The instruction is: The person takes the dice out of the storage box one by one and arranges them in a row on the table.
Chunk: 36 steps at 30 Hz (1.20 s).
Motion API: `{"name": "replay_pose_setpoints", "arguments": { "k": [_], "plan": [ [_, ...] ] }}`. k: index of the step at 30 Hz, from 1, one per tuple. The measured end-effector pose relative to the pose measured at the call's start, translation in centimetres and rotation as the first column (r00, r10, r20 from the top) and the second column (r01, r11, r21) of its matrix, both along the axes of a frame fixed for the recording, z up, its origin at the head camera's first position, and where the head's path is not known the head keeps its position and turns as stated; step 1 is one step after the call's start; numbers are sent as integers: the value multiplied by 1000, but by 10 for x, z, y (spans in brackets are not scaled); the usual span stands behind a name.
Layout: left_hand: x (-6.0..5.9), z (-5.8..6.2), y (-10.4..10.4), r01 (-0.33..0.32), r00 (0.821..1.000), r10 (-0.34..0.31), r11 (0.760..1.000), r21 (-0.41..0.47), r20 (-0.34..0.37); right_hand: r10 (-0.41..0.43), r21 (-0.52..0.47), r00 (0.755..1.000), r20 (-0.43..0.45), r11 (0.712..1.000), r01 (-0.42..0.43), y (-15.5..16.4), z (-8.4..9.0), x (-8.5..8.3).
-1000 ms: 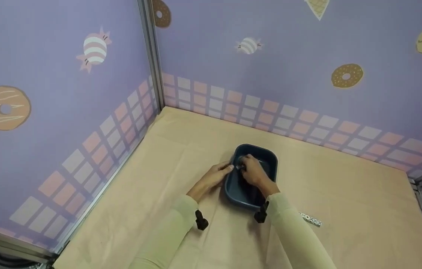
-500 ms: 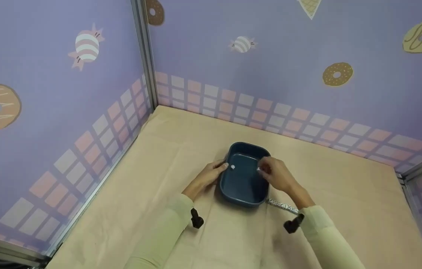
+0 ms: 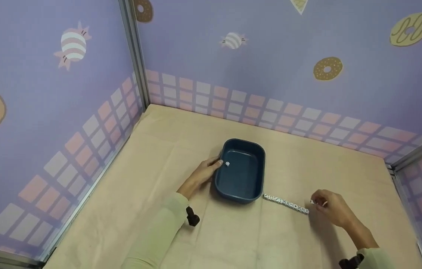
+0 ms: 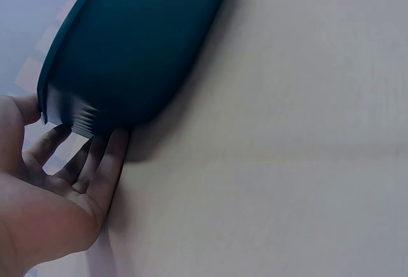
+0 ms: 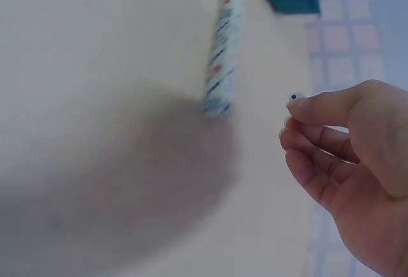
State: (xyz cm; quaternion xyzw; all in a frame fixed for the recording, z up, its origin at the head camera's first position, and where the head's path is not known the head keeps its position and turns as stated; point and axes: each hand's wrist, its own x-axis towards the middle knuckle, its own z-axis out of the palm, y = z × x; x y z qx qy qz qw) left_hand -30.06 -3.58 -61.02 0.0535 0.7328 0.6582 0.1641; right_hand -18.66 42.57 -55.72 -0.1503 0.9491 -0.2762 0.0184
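Dice moving one by one from the row into the blue tub, with most of the row left.

One white die [image 3: 227, 163] lies inside the blue tub [image 3: 257, 175], close to the thumb of the left hand [image 3: 202, 175], whose fingers curl against the tub's near wall and steady it on the tan paper [image 3: 181, 142]. The right hand [image 3: 333, 211] is well away from the tub, at the far end of the row of dice [image 3: 285, 204] that begins just beside the tub's corner; its fingertips [image 5: 305, 112] pinch a small white piece, apparently another die [image 5: 296, 97], though it is too small to be sure. Judging by this, only one die is in so far, a second looks picked, and the long row remains on the paper between the two hands.
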Motion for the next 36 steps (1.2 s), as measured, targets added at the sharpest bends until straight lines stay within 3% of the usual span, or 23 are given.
{"name": "replay_pose_setpoints", "arguments": {
  "k": [6, 11, 18, 29, 33, 36],
  "plan": [
    [2, 2, 0, -2, 1000, 1, 999, -36, -26, -35, 24, 997, 67, 999, 33, 9, -23, 15],
    [2, 0, 2, -3, 999, 2, 999, -49, -32, -56, 67, 996, 65, 996, 51, 4, -30, 17],
    [2, 0, 1, 8, 1000, -9, 1000, 26, 21, -61, 83, 997, 47, 995, 57, 0, -33, 20],
    [0, 2, 1, 2, 1000, -2, 1000, -11, 0, -76, 61, 997, 16, 995, 75, -2, -38, 19],
    [0, 2, 0, 7, 1000, -7, 1000, -8, 0, -70, 38, 997, 19, 997, 69, -5, -31, 16],
    [-1, 1, -1, 3, 1000, -3, 1000, 6, 2, -65, -2, 997, -52, 998, 65, -21, -23, 9]
  ]
}}
